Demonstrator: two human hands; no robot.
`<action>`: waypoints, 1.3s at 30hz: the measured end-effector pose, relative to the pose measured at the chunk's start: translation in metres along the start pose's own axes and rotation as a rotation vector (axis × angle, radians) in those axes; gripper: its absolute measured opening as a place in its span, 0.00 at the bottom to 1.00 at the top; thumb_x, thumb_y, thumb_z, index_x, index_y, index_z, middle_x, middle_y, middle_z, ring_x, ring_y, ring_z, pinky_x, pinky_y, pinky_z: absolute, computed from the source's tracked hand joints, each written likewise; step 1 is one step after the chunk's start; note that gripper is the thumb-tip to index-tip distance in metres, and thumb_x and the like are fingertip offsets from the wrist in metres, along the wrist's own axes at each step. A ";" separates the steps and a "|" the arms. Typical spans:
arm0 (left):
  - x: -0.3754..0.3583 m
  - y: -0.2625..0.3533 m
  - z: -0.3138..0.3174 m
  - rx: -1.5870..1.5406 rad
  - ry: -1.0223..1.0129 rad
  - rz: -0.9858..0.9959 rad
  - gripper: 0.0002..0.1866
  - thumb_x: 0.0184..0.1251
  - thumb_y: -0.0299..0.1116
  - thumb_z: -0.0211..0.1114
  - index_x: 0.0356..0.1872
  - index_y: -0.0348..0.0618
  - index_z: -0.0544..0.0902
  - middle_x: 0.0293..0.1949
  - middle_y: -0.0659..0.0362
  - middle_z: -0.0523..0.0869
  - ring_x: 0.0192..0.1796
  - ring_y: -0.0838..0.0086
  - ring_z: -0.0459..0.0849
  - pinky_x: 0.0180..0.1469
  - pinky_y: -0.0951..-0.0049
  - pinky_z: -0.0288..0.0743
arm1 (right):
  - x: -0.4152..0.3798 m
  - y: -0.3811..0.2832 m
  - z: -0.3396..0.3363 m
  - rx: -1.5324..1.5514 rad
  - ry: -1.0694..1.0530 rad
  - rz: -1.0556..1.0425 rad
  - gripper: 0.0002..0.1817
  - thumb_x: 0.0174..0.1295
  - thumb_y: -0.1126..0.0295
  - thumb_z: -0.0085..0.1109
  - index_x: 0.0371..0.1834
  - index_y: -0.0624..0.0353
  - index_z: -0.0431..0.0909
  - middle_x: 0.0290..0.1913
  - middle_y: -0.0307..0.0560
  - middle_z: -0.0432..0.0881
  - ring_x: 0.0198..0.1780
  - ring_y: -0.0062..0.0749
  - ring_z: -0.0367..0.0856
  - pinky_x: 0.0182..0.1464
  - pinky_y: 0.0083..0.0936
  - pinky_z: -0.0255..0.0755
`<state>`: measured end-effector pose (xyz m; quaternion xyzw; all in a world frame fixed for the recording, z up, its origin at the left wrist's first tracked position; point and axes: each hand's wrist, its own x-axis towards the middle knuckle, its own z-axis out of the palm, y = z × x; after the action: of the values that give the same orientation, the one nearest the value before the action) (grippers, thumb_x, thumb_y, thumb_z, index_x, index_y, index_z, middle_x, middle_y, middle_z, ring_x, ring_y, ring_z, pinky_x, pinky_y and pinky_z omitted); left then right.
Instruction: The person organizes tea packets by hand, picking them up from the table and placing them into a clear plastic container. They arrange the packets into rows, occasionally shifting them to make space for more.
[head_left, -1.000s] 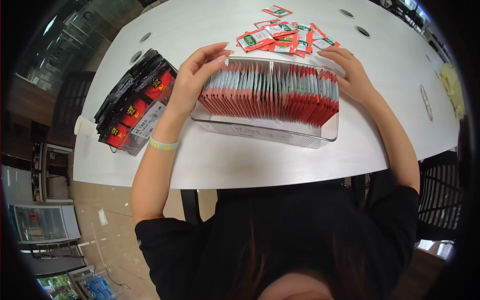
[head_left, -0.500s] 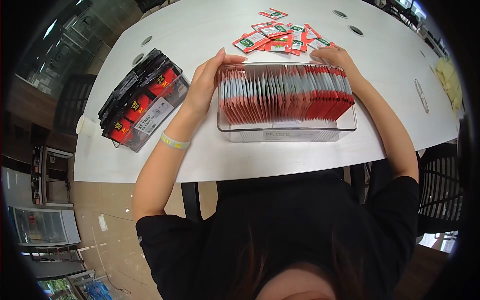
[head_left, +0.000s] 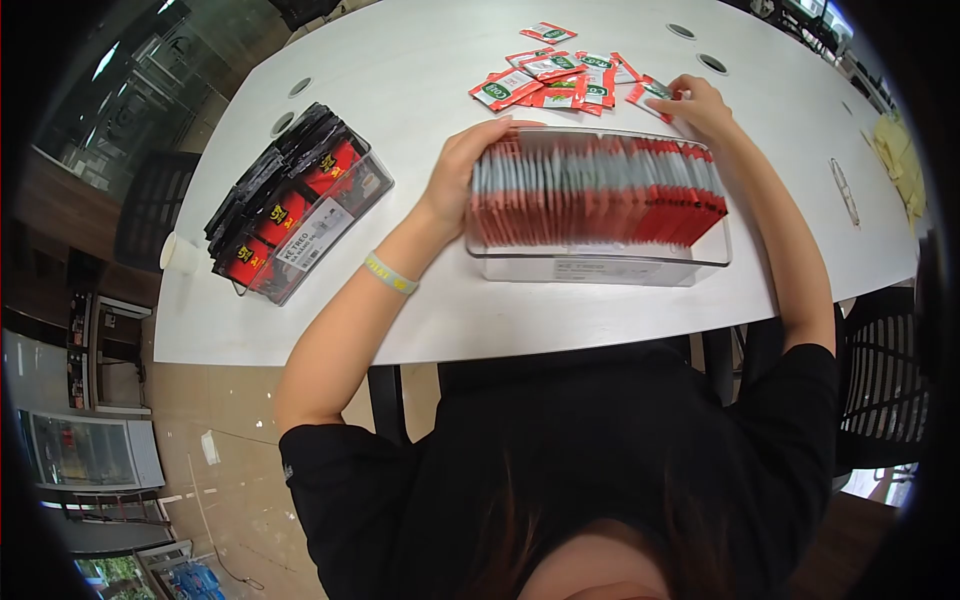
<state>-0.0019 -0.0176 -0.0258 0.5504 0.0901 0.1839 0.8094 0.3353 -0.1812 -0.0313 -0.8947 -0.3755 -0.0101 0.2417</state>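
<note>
My left hand [head_left: 465,165] is wrapped round the left end of a clear plastic box [head_left: 610,269]. A tight row of red-and-white sachets [head_left: 600,195] stands upright in the box, blurred by motion. Beyond the box's far right corner, my right hand [head_left: 702,106] has its thumb and fingers closed on a loose red-and-white sachet [head_left: 652,97] with a green oval logo. That sachet lies slightly apart from a pile of similar sachets [head_left: 555,82] on the white table [head_left: 440,325].
Left of my arm stands a second clear box [head_left: 368,185] filled with black-and-red packets [head_left: 290,205]. A white cup [head_left: 178,253] is at the table's left edge. On the right lie a pen [head_left: 844,190] and a yellowish cloth or bag [head_left: 897,165].
The clear box has slid to the right with my left hand on it. My right hand has moved up from beside the box and closed on the sachet, which is now further from the pile.
</note>
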 end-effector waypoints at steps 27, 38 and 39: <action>-0.012 -0.012 0.031 -0.008 0.044 -0.009 0.31 0.78 0.51 0.39 0.54 0.31 0.80 0.48 0.51 0.87 0.47 0.70 0.85 0.55 0.71 0.78 | -0.178 -0.159 -0.045 0.058 0.044 -1.063 0.16 0.38 0.73 0.75 0.31 0.58 0.78 0.40 0.42 0.74 0.40 0.37 0.75 0.39 0.31 0.68; 0.045 -0.024 -0.040 0.986 0.463 0.528 0.24 0.73 0.49 0.58 0.46 0.35 0.85 0.41 0.48 0.86 0.47 0.61 0.83 0.51 0.63 0.75 | -0.179 -0.159 -0.043 0.165 -0.017 -0.950 0.24 0.43 0.68 0.75 0.42 0.56 0.72 0.43 0.44 0.73 0.42 0.41 0.73 0.43 0.35 0.68; 0.048 -0.025 -0.041 1.239 0.479 0.541 0.26 0.70 0.52 0.59 0.51 0.35 0.81 0.49 0.46 0.83 0.52 0.53 0.80 0.54 0.57 0.74 | -0.180 -0.160 -0.041 0.167 -0.020 -0.953 0.24 0.43 0.68 0.75 0.42 0.56 0.72 0.43 0.44 0.73 0.42 0.41 0.73 0.43 0.35 0.68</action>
<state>0.0325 0.0280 -0.0612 0.8564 0.2133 0.4089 0.2322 0.1049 -0.2232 0.0368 -0.6007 -0.7453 -0.0808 0.2776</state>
